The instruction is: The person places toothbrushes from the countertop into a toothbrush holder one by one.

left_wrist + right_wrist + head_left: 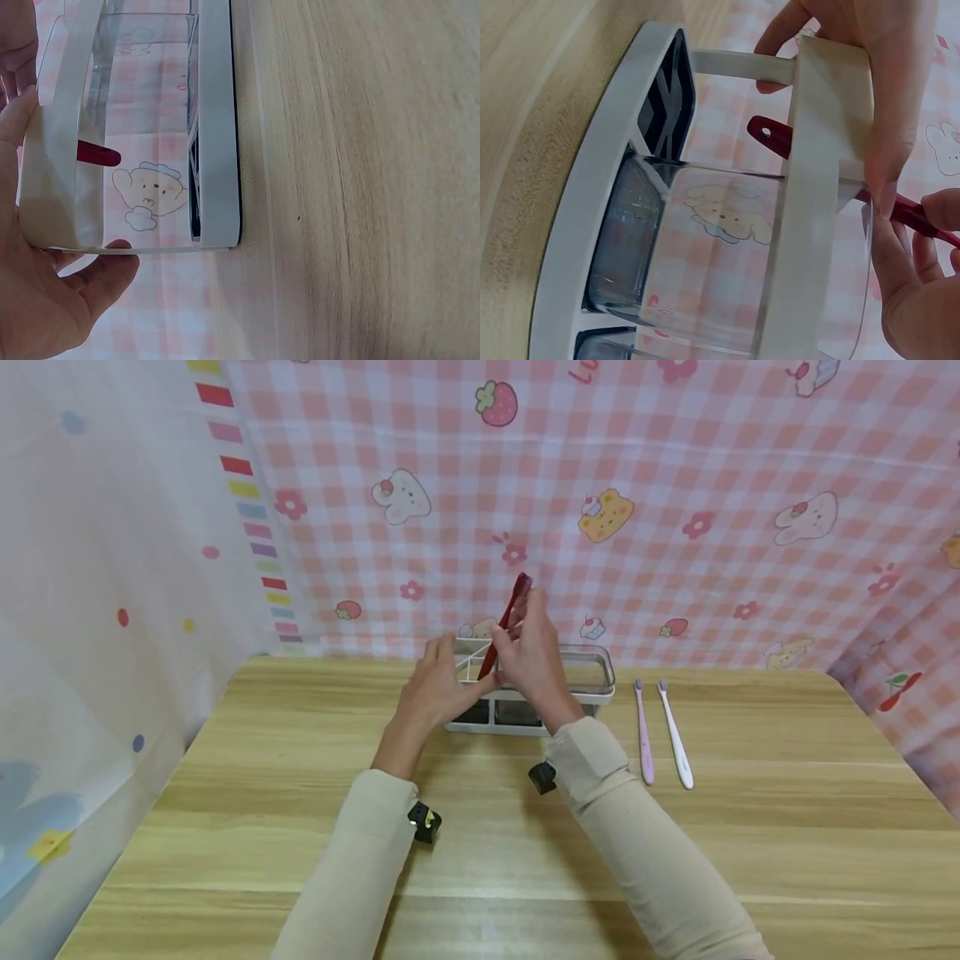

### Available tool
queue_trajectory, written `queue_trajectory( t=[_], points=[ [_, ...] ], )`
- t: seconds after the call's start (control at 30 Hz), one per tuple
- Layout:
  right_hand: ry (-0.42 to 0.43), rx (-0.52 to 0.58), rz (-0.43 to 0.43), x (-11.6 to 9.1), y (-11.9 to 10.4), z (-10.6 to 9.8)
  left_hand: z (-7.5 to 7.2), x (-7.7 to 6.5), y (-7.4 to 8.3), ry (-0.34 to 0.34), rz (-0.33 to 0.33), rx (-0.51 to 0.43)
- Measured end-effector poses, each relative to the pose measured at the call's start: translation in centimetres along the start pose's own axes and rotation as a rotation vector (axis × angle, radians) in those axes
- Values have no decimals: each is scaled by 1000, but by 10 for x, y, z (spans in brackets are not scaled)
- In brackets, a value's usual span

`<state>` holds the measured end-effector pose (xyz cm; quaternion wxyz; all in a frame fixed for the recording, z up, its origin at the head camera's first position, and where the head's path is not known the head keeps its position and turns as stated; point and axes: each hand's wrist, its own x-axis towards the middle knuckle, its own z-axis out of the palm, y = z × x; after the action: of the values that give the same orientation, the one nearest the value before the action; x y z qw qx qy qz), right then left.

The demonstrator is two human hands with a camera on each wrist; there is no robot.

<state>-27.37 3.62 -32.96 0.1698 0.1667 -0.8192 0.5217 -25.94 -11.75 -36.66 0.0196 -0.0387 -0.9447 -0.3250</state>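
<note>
A white toothbrush holder (592, 699) with clear cups stands near the back of the table. Its left end is held by my left hand (431, 692), thumb along the front and fingers behind. My right hand (534, 647) pinches a red toothbrush (519, 592), bristles up and leaning right. The brush's handle passes down through an opening in the upper tier at the left. Its lower tip (767, 135) hangs below that tier in the right wrist view, above the dark base. The left wrist view also has the red handle end (97, 154) inside the frame.
To the right of the holder, a pink toothbrush (644, 735) and a white toothbrush (677, 739) lie on the wooden table (787, 827). A pink checked cloth (465, 560) hangs close behind the holder. A pale curtain (150, 610) borders the left side.
</note>
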Motion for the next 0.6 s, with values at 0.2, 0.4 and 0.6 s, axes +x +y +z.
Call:
queue_trajectory(
  t=[0.2, 0.4, 0.6],
  points=[
    [-9, -6, -8, -3, 3, 2, 0, 1, 0, 3, 6, 5],
    [-2, 25, 13, -6, 3, 4, 0, 0, 1, 7, 4, 2],
    [-11, -4, 6, -8, 5, 7, 0, 0, 0, -2, 1, -1]
  ],
)
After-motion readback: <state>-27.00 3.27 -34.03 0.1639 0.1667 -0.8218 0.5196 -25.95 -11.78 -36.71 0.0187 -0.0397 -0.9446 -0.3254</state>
